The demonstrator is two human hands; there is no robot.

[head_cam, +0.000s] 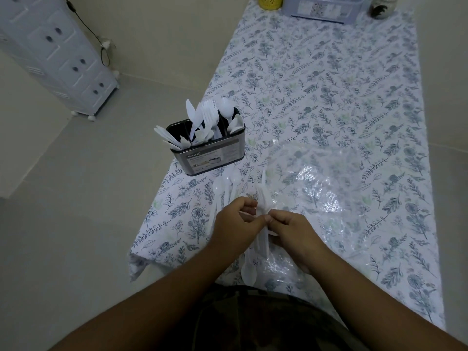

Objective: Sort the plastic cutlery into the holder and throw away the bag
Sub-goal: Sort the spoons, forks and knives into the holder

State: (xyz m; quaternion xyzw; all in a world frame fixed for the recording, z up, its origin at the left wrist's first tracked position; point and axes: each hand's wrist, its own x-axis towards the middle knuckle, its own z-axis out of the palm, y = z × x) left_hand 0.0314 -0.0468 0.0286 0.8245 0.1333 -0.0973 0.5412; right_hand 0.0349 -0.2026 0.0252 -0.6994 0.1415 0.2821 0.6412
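While crinkly clear bag [326, 188] lies flat, left hand [238, 219] & right hand [291, 229] pinch thin white forks [262, 201].

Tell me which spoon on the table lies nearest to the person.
The lone spoon below the hands, its bowl pointing toward the person. The other loose spoons lie farther off, just in front of the holder.

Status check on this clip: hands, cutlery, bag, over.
Left hand and right hand both grip a cutlery bundle. Holder part-filled. Loose spoons on table. Bag flat beside, not binned.
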